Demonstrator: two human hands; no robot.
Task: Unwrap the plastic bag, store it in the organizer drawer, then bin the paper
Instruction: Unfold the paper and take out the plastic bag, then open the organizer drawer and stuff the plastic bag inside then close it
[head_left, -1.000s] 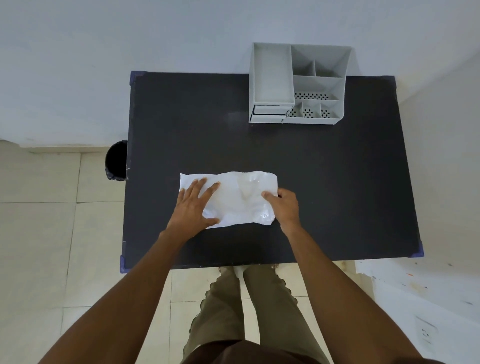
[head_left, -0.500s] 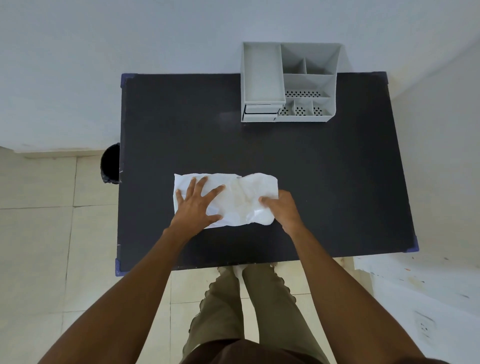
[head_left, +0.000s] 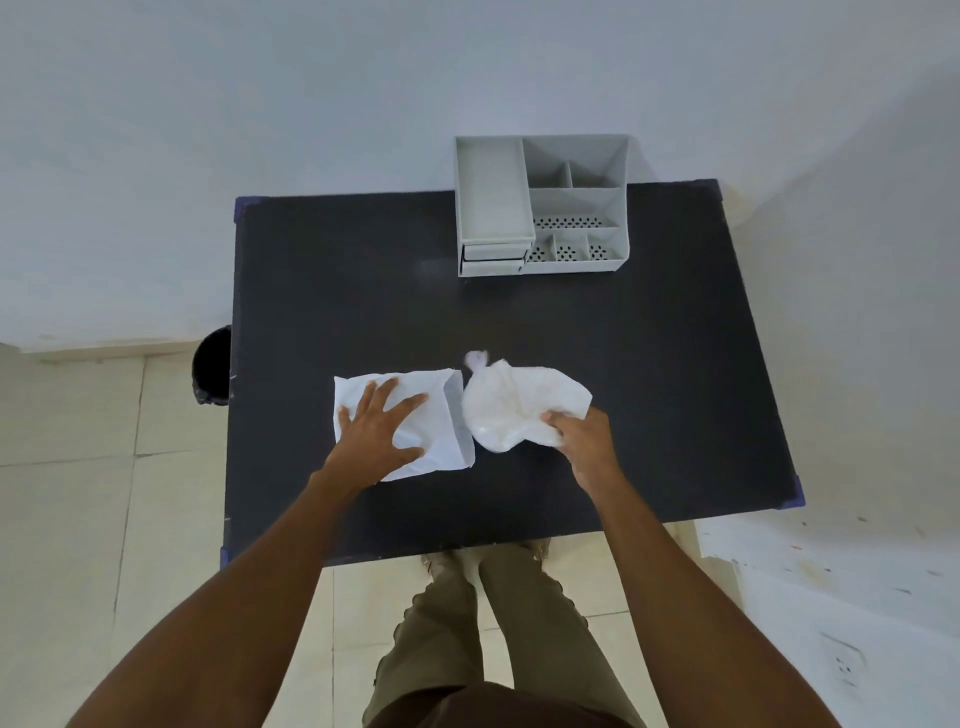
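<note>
A white paper sleeve (head_left: 452, 415) lies flat on the black table (head_left: 649, 395). My left hand (head_left: 382, 428) presses on it with fingers spread. Just right of the paper's open end is a crumpled translucent plastic bag (head_left: 511, 400), out of the paper. My right hand (head_left: 582, 434) grips the bag's near right corner. The grey desk organizer (head_left: 540, 205) stands at the table's far edge; its small drawers (head_left: 493, 260) are at its front left and look shut.
A black bin (head_left: 212, 366) stands on the tiled floor beside the table's left edge. A white wall runs behind the table. My legs are below the table's near edge. A white surface with marks lies to the right.
My right hand has pulled the plastic bag rightward out of the paper sleeve. My left hand has stayed pressed on the paper.
</note>
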